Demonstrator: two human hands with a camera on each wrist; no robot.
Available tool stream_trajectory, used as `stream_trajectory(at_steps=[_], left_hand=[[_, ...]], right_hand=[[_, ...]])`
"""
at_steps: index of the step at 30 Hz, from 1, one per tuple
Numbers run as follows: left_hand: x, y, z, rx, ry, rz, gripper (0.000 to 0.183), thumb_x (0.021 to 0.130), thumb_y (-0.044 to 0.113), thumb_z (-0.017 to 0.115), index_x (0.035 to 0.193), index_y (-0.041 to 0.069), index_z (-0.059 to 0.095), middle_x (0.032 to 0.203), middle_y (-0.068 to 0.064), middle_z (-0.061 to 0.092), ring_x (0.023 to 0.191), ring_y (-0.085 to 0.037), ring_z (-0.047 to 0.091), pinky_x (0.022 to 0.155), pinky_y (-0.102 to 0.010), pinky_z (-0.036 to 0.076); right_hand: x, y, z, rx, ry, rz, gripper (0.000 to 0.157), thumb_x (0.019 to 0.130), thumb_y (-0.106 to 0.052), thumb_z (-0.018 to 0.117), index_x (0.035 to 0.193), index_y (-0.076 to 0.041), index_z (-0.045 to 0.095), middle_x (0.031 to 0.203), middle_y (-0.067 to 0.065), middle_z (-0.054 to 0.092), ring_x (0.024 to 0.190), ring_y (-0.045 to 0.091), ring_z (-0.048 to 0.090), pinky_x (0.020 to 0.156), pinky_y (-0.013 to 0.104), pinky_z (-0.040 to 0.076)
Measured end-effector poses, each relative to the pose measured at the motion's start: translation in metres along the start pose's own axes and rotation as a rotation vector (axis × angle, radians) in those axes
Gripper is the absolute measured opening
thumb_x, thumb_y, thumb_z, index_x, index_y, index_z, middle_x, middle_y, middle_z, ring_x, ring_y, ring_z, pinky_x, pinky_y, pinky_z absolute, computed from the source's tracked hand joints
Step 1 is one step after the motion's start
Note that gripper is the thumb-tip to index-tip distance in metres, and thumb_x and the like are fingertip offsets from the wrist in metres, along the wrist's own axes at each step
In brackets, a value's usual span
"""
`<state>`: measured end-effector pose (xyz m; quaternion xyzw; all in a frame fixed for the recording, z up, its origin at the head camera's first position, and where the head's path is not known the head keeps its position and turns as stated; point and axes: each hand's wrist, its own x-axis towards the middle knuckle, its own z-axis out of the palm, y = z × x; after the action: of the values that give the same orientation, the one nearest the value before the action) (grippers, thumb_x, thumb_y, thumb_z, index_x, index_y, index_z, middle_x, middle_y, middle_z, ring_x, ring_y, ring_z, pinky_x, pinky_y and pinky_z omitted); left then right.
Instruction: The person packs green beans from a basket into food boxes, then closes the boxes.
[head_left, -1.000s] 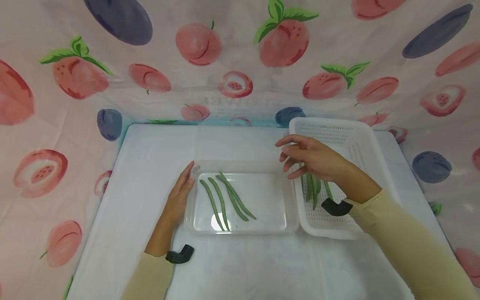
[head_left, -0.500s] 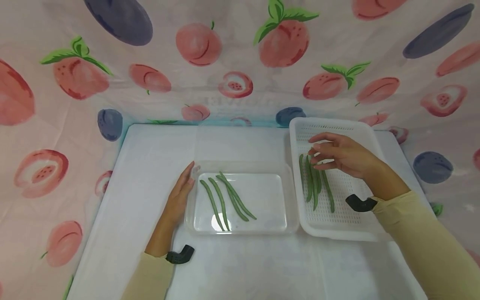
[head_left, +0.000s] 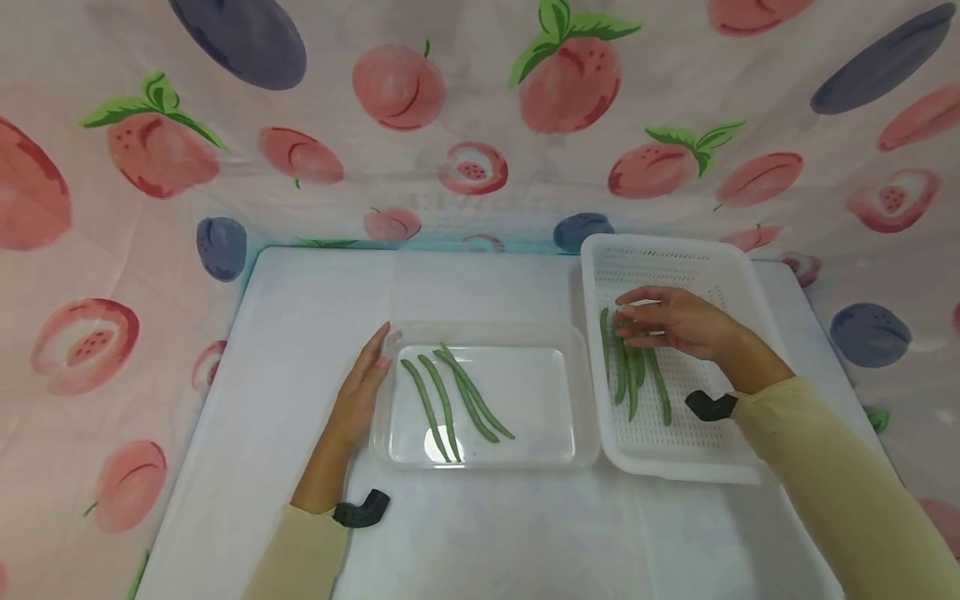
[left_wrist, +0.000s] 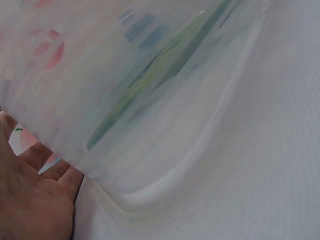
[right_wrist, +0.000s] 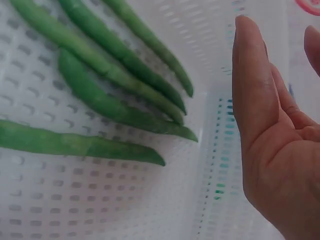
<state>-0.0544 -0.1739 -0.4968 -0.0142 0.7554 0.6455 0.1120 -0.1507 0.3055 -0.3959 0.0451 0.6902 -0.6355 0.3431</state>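
Observation:
My left hand [head_left: 357, 392] lies with straight fingers along the left wall of a clear plastic container [head_left: 536, 333]. Several green beans [head_left: 487, 407] lie on the container's bottom, two of them crossing near the top. On the right, my right hand [head_left: 678, 323] hovers over a white perforated basket [head_left: 750, 292], its fingers loosely extended with nothing between them. Below the fingertips several more green beans [head_left: 660, 387] lie side by side along the basket's left. The right wrist view shows these beans [right_wrist: 95, 145] on the slotted bottom, apart from the hand [right_wrist: 270, 120].
Both containers stand side by side on a white-covered table [head_left: 480, 533], the basket's left wall close to the clear container's right wall. Behind the table hangs a cloth [head_left: 480, 100] printed with fruit. Dark wrist mounts [head_left: 362, 508] sit at both cuffs.
My right hand has moved right from the clear container's right edge to over the beans in the basket, then slightly lower. My left hand stays in place.

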Motion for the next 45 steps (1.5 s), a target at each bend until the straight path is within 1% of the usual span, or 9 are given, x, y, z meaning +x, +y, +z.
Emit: stream_trajectory(at_steps=[5,13,20,22,29,33,38,41,45], left_hand=[[0.002,0.0,-0.001,0.009,0.002,-0.006,0.048,0.109,0.05,0.036,0.156,0.054,0.027,0.168,0.019,0.019,0.159,-0.022,0.016,0.122,-0.066,0.023],[0.001,0.0,-0.001,0.004,-0.001,-0.003,0.048,0.108,0.05,0.036,0.156,0.054,0.027,0.169,0.018,0.019,0.159,-0.022,0.016,0.122,-0.065,0.023],[0.001,-0.001,-0.001,0.001,-0.002,0.003,0.052,0.108,0.052,0.036,0.159,0.048,0.026,0.168,0.018,0.02,0.159,-0.022,0.017,0.121,-0.066,0.024],[0.001,-0.001,-0.001,0.002,-0.002,0.003,0.051,0.108,0.052,0.036,0.158,0.049,0.026,0.168,0.018,0.02,0.158,-0.023,0.017,0.121,-0.066,0.025],[0.001,-0.001,-0.001,0.006,0.0,-0.001,0.05,0.108,0.051,0.036,0.157,0.051,0.027,0.169,0.017,0.02,0.158,-0.025,0.018,0.119,-0.066,0.028],[0.0,0.0,0.0,0.014,0.0,-0.009,0.049,0.108,0.053,0.036,0.156,0.053,0.027,0.169,0.017,0.02,0.158,-0.024,0.018,0.12,-0.065,0.027],[0.001,0.001,0.0,0.01,-0.001,-0.004,0.05,0.108,0.051,0.036,0.157,0.051,0.027,0.169,0.016,0.02,0.158,-0.024,0.018,0.12,-0.065,0.026],[0.001,0.001,-0.001,0.004,0.0,0.002,0.05,0.109,0.049,0.036,0.158,0.048,0.027,0.169,0.015,0.02,0.158,-0.025,0.018,0.12,-0.066,0.027],[0.001,0.0,-0.001,-0.004,0.004,-0.004,0.049,0.11,0.046,0.036,0.158,0.049,0.027,0.169,0.015,0.021,0.158,-0.025,0.019,0.119,-0.066,0.028]], right_hand=[[0.009,0.011,-0.003,-0.057,0.034,0.06,0.049,0.102,-0.019,0.064,0.139,0.006,0.044,0.11,0.0,0.074,0.104,0.015,0.073,0.096,0.039,0.059],[0.014,0.022,-0.002,-0.099,0.035,0.105,0.059,0.102,-0.02,0.065,0.146,0.007,0.039,0.116,0.003,0.072,0.11,0.018,0.071,0.1,0.042,0.056],[0.018,0.029,-0.004,-0.09,0.068,0.133,0.059,0.101,-0.02,0.067,0.147,0.006,0.039,0.112,0.001,0.073,0.109,0.017,0.072,0.098,0.041,0.058],[0.02,0.03,-0.003,-0.086,0.071,0.132,0.058,0.101,-0.019,0.067,0.146,0.006,0.041,0.112,0.001,0.073,0.107,0.017,0.072,0.097,0.041,0.058],[0.024,0.028,0.003,-0.099,0.035,0.126,0.057,0.101,-0.02,0.067,0.143,0.01,0.043,0.109,-0.001,0.073,0.106,0.016,0.072,0.096,0.041,0.059],[0.025,0.028,0.004,-0.12,0.033,0.14,0.053,0.101,-0.022,0.066,0.14,0.009,0.046,0.107,-0.002,0.073,0.106,0.016,0.071,0.095,0.04,0.059],[0.027,0.027,0.003,-0.131,0.02,0.15,0.047,0.102,-0.023,0.065,0.136,0.006,0.051,0.109,-0.002,0.073,0.109,0.016,0.07,0.096,0.04,0.059],[0.027,0.027,0.003,-0.128,0.009,0.149,0.048,0.102,-0.021,0.064,0.137,0.008,0.05,0.11,-0.001,0.072,0.109,0.017,0.07,0.098,0.041,0.058],[0.027,0.027,0.004,-0.132,-0.01,0.138,0.054,0.103,-0.018,0.063,0.144,0.011,0.043,0.116,0.002,0.069,0.109,0.015,0.069,0.099,0.043,0.057]])
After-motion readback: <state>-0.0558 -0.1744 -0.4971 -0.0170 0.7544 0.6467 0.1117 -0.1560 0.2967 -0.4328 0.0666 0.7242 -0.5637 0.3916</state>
